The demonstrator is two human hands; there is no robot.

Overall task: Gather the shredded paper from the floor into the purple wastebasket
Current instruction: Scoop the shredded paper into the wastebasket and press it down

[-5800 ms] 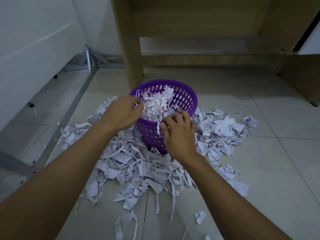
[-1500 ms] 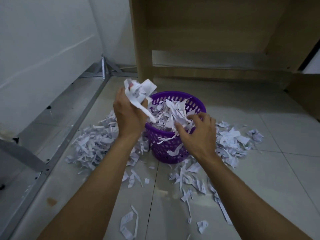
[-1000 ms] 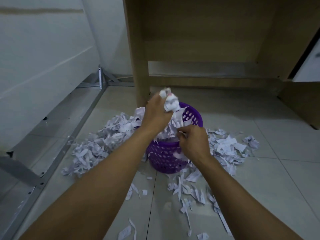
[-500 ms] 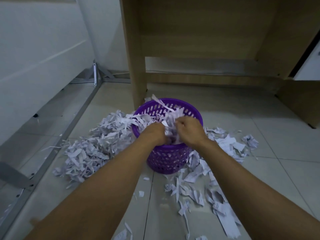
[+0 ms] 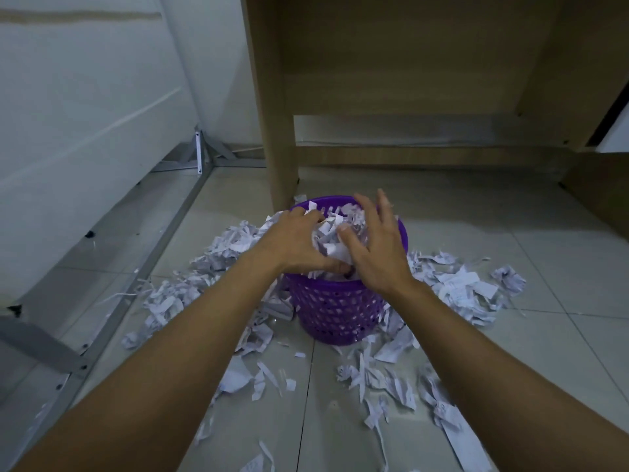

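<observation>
A small round purple wastebasket (image 5: 335, 310) stands upright on a pale tiled floor (image 5: 561, 267), just in front of a light wooden desk leg (image 5: 272, 131). Its plastic wall is a lattice of small holes, and it is heaped to the rim with shredded paper (image 5: 330, 233), white strips and crumpled scraps, some faintly printed. Both of a person's bare forearms reach in from the bottom edge to the basket's mouth. The left hand (image 5: 296, 243) lies palm down on the left side of the heap, fingers bent over the paper and pressing on it; whether they actually grasp any strips cannot be told. The right hand (image 5: 377, 247) lies on the right side, fingers spread and fairly straight, thumb resting on the paper. More shreds ring the basket on the floor: a thick drift to its left (image 5: 204, 267), a smaller pile to its right (image 5: 459, 287), and scattered pieces in front (image 5: 374, 376). A grey metal frame (image 5: 170, 233) runs along the white wall on the left.
</observation>
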